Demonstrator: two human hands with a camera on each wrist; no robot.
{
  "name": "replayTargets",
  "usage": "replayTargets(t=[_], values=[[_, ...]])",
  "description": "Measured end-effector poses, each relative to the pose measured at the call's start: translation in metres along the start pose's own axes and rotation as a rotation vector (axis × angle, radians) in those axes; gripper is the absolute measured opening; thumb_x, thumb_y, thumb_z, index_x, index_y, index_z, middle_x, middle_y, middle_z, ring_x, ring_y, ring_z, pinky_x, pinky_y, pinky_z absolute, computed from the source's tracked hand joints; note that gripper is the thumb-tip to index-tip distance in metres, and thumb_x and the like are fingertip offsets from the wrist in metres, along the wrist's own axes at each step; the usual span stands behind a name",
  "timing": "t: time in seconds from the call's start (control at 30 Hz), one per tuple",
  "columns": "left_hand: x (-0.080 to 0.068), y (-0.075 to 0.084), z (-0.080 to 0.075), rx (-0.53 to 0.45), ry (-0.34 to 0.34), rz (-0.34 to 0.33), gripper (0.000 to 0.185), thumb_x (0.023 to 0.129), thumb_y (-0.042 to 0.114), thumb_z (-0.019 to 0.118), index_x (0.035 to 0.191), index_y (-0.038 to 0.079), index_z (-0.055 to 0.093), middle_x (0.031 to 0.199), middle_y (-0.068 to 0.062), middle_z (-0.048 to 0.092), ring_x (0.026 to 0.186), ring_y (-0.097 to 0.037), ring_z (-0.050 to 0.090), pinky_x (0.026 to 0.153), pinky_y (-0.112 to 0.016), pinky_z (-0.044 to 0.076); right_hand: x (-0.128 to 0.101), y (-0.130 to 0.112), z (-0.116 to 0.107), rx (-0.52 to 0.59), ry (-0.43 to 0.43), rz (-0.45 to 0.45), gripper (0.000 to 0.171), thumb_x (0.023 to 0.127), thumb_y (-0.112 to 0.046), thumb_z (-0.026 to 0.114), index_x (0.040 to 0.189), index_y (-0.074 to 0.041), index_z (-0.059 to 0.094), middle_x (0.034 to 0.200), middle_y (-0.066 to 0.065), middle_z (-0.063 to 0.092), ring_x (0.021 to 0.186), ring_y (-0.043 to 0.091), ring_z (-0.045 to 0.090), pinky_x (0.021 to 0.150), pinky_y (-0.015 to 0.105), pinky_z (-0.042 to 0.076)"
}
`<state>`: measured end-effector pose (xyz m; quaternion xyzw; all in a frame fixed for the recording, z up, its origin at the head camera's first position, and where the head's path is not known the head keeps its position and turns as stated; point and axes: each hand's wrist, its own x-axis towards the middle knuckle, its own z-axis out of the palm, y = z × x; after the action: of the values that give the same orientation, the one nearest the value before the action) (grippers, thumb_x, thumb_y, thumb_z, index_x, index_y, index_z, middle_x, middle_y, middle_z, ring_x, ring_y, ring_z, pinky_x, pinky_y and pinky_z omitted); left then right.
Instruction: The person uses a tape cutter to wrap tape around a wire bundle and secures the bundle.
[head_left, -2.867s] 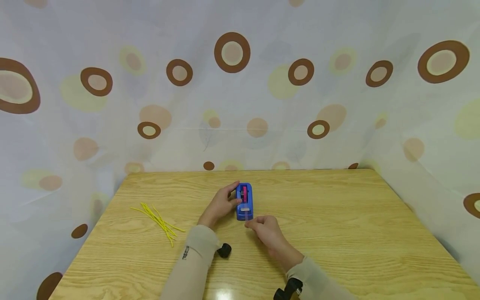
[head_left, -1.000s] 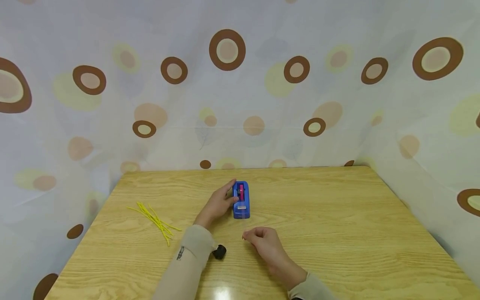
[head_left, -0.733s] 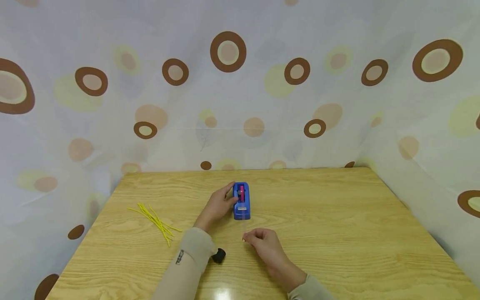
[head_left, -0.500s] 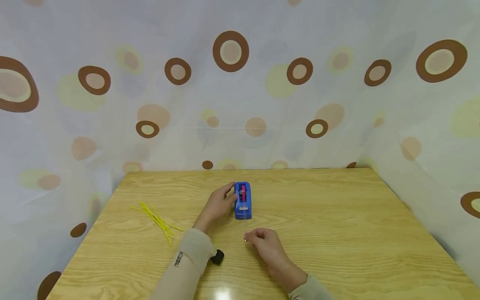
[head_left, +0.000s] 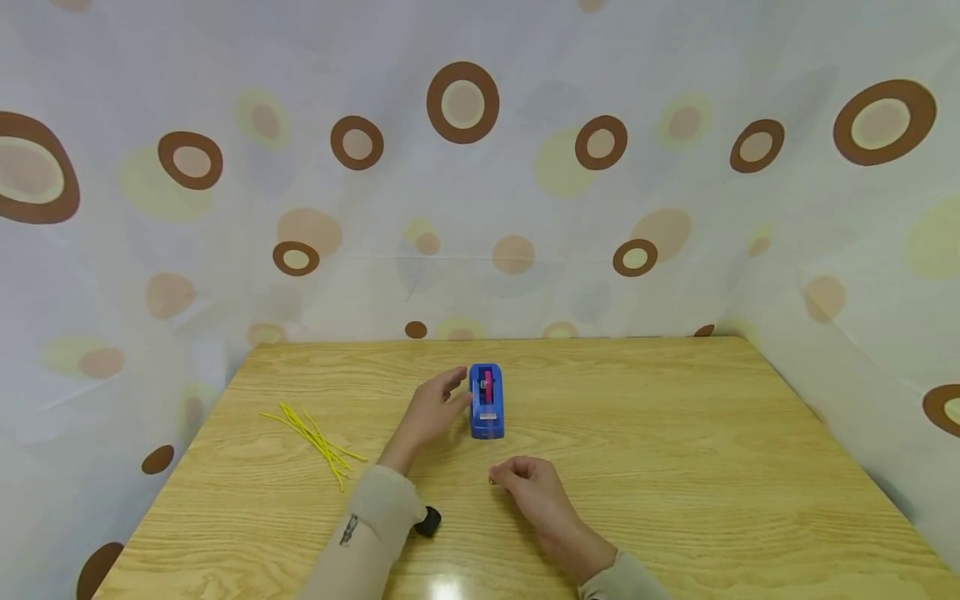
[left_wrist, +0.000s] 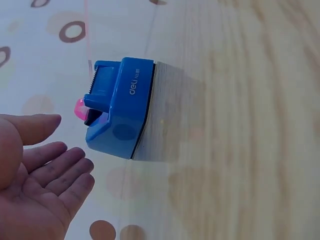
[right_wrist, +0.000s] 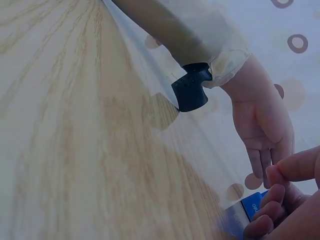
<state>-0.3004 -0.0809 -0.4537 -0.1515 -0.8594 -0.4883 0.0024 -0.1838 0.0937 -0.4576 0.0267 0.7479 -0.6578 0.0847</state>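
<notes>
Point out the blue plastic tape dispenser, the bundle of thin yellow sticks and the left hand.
blue plastic tape dispenser (head_left: 487,412): head view, top face.
thin yellow sticks (head_left: 315,435): head view, mid-bundle.
left hand (head_left: 430,412): head view, back.

Both forearms wear long beige sleeves, ending at the wrists in gathered cuffs. The left sleeve (head_left: 371,533) carries a small dark marking near the cuff, too small to read. A black wrist-mounted device (right_wrist: 191,88) sits under the left cuff; it appears blocky, with a rounded body. The right sleeve (head_left: 618,581) shows only its cuff. Both hands are bare.
</notes>
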Motion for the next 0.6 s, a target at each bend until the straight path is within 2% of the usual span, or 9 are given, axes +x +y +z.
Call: replayTargets(t=[0.23,0.43,0.6], values=[[-0.007,0.007,-0.009,0.005,0.029,0.029,0.042,0.090,0.018,0.058,0.129,0.005,0.049,0.127,-0.006,0.051,0.116,-0.020,0.047,0.095,-0.033,0.037,0.004,0.006,0.000,-0.012,-0.013,-0.003,0.021,0.088,-0.015,0.060,0.083,0.004,0.065,0.080,0.002,0.059,0.078,0.015,0.046,0.068,0.030,0.037],[-0.012,0.013,-0.017,0.008,0.032,0.062,0.045,0.089,0.023,0.060,0.130,0.008,0.049,0.127,-0.004,0.051,0.116,-0.019,0.047,0.095,-0.033,0.037,0.005,0.006,0.000,-0.019,-0.006,0.000,0.019,0.087,-0.015,0.060,0.082,0.003,0.065,0.080,0.001,0.058,0.076,0.015,0.046,0.066,0.029,0.037],[-0.016,0.014,-0.024,0.002,0.048,0.061,0.045,0.088,0.024,0.061,0.129,0.010,0.050,0.126,-0.001,0.052,0.115,-0.017,0.048,0.095,-0.032,0.037,0.002,0.003,0.000,-0.027,-0.006,-0.003,0.020,0.088,-0.017,0.060,0.082,0.002,0.065,0.082,0.002,0.059,0.077,0.015,0.046,0.066,0.029,0.038]])
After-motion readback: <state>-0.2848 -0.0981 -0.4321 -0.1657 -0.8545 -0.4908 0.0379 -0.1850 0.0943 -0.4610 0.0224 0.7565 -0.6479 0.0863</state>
